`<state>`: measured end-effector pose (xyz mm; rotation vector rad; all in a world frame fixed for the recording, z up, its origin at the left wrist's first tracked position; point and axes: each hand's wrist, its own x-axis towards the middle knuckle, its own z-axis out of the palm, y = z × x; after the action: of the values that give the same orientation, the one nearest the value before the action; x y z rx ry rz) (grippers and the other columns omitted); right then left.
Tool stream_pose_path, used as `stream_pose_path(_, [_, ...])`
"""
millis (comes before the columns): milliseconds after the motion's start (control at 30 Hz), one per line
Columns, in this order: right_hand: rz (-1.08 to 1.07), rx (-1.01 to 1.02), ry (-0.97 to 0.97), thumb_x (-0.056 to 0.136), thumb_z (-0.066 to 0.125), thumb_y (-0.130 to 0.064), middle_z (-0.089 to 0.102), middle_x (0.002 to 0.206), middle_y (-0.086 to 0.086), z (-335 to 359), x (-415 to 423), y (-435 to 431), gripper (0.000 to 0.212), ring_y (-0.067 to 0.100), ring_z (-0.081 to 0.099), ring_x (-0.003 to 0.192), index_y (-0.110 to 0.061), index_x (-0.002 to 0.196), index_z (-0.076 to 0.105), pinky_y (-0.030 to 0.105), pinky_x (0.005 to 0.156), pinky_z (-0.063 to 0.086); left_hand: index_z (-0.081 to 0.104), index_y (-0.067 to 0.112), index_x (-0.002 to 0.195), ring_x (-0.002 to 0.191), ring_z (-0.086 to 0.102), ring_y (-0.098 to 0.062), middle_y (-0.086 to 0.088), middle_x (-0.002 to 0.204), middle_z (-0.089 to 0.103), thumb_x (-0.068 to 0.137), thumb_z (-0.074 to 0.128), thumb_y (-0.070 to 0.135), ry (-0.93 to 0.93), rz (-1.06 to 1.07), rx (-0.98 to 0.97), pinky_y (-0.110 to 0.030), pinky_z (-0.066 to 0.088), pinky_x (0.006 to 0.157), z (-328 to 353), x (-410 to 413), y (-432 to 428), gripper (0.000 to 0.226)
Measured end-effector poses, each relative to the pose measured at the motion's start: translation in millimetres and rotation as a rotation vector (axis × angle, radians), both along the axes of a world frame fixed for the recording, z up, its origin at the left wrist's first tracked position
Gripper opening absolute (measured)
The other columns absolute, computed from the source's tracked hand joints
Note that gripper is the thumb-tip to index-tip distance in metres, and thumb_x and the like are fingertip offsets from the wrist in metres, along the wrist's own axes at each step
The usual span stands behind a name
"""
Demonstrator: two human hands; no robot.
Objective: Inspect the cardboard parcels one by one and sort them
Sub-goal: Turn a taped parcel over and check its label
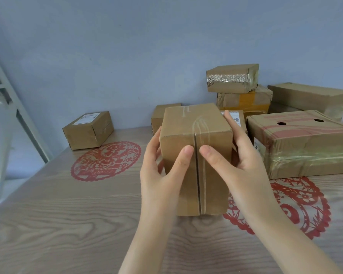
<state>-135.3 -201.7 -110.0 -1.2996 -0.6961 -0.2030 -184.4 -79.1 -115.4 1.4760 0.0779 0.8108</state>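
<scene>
A brown cardboard parcel (194,125) with clear tape over its centre seam is held up above the table, seam side toward me. My left hand (160,171) grips its left side, thumb pressed on the near face beside the seam. My right hand (236,161) grips the right side, its thumb on the other side of the seam and its fingers reaching up along the right wall. A small labelled parcel (88,130) sits alone at the back left. Several more parcels are piled at the back right, the nearest a large one with red print (305,143).
The wooden table (67,224) carries two red paper-cut decorations, one at the left (105,161) and one at the right (301,204). A stack of taped parcels (234,80) leans near the blue wall. A white metal frame (6,107) stands at the far left.
</scene>
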Motion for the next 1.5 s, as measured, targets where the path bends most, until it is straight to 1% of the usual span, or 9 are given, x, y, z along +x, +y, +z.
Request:
stream_pose_path(233, [-0.138,-0.054,-0.053,0.081,0.074,-0.043,0.063,0.126,-0.018,2.1,5.7,-4.5,0.063,-0.008,0.057,0.116,-0.033,0.138,0.049,0.010,0.091,0.047,0.056,0.029,0.136,0.115,0.064,0.001,0.017,0.123,0.069,0.066,0.082,0.041,0.047,-0.018,0.061,-0.029,0.052,0.098,-0.7,-1.2,1.8,0.076])
stream_pose_path(433, [-0.085,-0.180,-0.075,0.079,0.070,-0.037,0.052,0.137,-0.019,-1.8,7.5,-1.4,0.074,0.004,0.048,0.132,-0.035,0.147,0.039,0.038,0.107,0.045,0.061,0.020,0.130,0.104,0.070,-0.007,0.006,0.114,0.075,0.070,0.088,0.030,0.017,0.024,-0.062,-0.015,0.054,0.079,1.2,-0.6,3.6,0.066])
stream_pose_path(533, [-0.097,-0.158,-0.064,0.082,0.069,-0.037,0.055,0.133,-0.020,-2.2,8.9,-1.6,0.068,0.003,0.051,0.128,-0.038,0.144,0.041,0.035,0.105,0.047,0.061,0.019,0.129,0.101,0.071,-0.004,0.007,0.110,0.076,0.066,0.077,0.032,0.028,-0.006,-0.025,-0.016,0.055,0.081,1.9,-0.9,-1.2,0.067])
stream_pose_path(700, [-0.015,-0.095,0.033,0.090,0.069,-0.020,0.064,0.115,-0.030,0.5,9.3,-5.0,0.059,-0.013,0.059,0.109,-0.036,0.141,0.044,0.006,0.084,0.047,0.055,0.027,0.140,0.109,0.068,-0.003,0.015,0.120,0.072,0.064,0.076,0.033,0.033,-0.045,0.035,-0.022,0.055,0.094,1.9,-1.8,-4.8,0.079])
stream_pose_path(900, [-0.020,-0.158,0.011,0.084,0.071,-0.031,0.060,0.130,-0.015,-5.8,5.3,0.5,0.068,-0.001,0.058,0.119,-0.032,0.144,0.039,0.023,0.096,0.050,0.061,0.022,0.128,0.103,0.071,-0.008,0.005,0.115,0.074,0.061,0.076,0.037,0.017,0.039,-0.032,-0.026,0.059,0.088,0.7,-2.5,-1.5,0.070])
stream_pose_path(1033, [-0.040,-0.079,0.086,0.088,0.071,-0.020,0.066,0.118,-0.016,-3.0,6.6,-1.3,0.057,-0.005,0.063,0.106,-0.026,0.139,0.046,0.015,0.089,0.052,0.060,0.018,0.123,0.101,0.071,-0.004,0.008,0.110,0.075,0.062,0.076,0.028,0.015,-0.021,-0.021,-0.017,0.056,0.080,-1.1,-0.6,-2.2,0.063])
stream_pose_path(1167, [0.014,-0.069,0.108,0.091,0.066,-0.014,0.067,0.108,-0.027,-3.0,7.2,-3.4,0.046,-0.012,0.062,0.101,-0.035,0.128,0.049,0.005,0.080,0.048,0.059,0.030,0.129,0.119,0.065,-0.008,0.013,0.121,0.071,0.070,0.091,0.031,0.064,-0.048,0.039,-0.035,0.054,0.099,-4.5,0.2,2.1,0.068])
stream_pose_path(1233, [0.054,-0.095,0.094,0.092,0.064,-0.011,0.066,0.111,-0.029,-3.0,5.8,-2.8,0.046,-0.013,0.061,0.105,-0.036,0.127,0.049,0.004,0.081,0.046,0.059,0.037,0.130,0.127,0.061,-0.016,0.008,0.126,0.070,0.068,0.084,0.038,0.070,-0.068,0.024,-0.048,0.046,0.109,-5.4,0.1,5.6,0.067])
stream_pose_path(1500, [0.015,-0.083,0.093,0.092,0.065,-0.016,0.067,0.116,-0.019,-1.6,7.8,-4.0,0.048,-0.007,0.063,0.105,-0.029,0.136,0.050,0.010,0.084,0.051,0.050,0.042,0.142,0.135,0.053,-0.029,-0.010,0.145,0.052,0.062,0.081,0.044,0.101,-0.167,0.015,-0.050,0.050,0.105,-11.4,5.8,8.8,0.086])
